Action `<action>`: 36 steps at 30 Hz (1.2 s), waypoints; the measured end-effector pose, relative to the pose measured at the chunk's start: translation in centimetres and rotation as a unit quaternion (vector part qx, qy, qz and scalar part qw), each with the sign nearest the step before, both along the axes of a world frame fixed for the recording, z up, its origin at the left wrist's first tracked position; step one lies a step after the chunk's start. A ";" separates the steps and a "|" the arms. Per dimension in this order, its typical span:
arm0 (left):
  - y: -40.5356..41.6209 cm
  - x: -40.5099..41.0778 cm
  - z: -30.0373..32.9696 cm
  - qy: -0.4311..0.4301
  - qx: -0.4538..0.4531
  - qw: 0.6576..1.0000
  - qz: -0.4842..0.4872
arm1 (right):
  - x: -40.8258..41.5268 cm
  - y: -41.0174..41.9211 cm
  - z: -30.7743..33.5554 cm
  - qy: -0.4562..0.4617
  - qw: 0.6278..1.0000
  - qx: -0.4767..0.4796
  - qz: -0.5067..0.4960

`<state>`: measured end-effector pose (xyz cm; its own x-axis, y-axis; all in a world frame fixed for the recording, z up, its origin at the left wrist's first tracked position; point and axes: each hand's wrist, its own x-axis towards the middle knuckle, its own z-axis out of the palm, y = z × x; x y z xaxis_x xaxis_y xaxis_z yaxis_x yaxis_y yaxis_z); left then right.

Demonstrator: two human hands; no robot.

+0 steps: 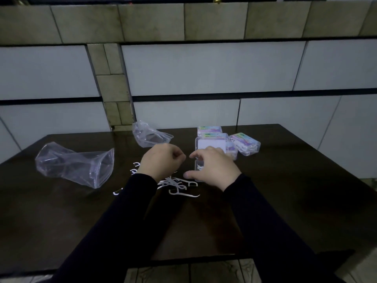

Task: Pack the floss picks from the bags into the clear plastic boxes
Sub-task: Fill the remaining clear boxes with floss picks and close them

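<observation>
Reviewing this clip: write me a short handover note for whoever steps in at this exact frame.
Left hand: fingers curled above the loose floss picks; whether it holds one cannot be told.
Right hand: fingers spread over the open clear box, which has a few picks in it.
Things: two plastic bags lie on the dark table, both look emptied. Closed boxes sit behind the open one, at least one filled.
Done: bags emptied, some boxes packed.
Left: move the scattered picks into the open box and close it.

Long black sleeves [114,227] on both arms, cuffs at wrists; hands bare.
</observation>
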<state>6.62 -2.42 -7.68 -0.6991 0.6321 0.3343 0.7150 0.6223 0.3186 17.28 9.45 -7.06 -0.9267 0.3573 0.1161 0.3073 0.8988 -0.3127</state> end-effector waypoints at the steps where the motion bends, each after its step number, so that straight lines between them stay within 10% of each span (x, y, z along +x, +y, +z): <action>1: -0.5 -0.3 -0.1 -0.003 -0.002 1.000 0.014 | -0.4 -0.5 -0.2 0.000 1.000 0.007 0.003; 9: -4.4 -3.8 -2.1 0.001 -0.086 0.982 0.166 | -4.3 -3.8 -1.8 0.036 0.991 0.125 0.007; 18: -5.2 -5.9 -2.7 0.060 -0.193 0.979 0.027 | -7.5 -3.8 -2.7 0.001 0.973 0.197 0.118; 36: -5.6 -5.1 -1.6 0.046 -0.213 0.975 0.042 | -6.9 -2.6 -2.2 -0.023 0.984 0.144 0.102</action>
<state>1.55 -8.04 -9.31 -0.7339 0.6689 0.1179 0.6689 0.7419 -0.0453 10.40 6.86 -9.30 -0.9825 0.1210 0.1415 0.1185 0.9926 -0.0266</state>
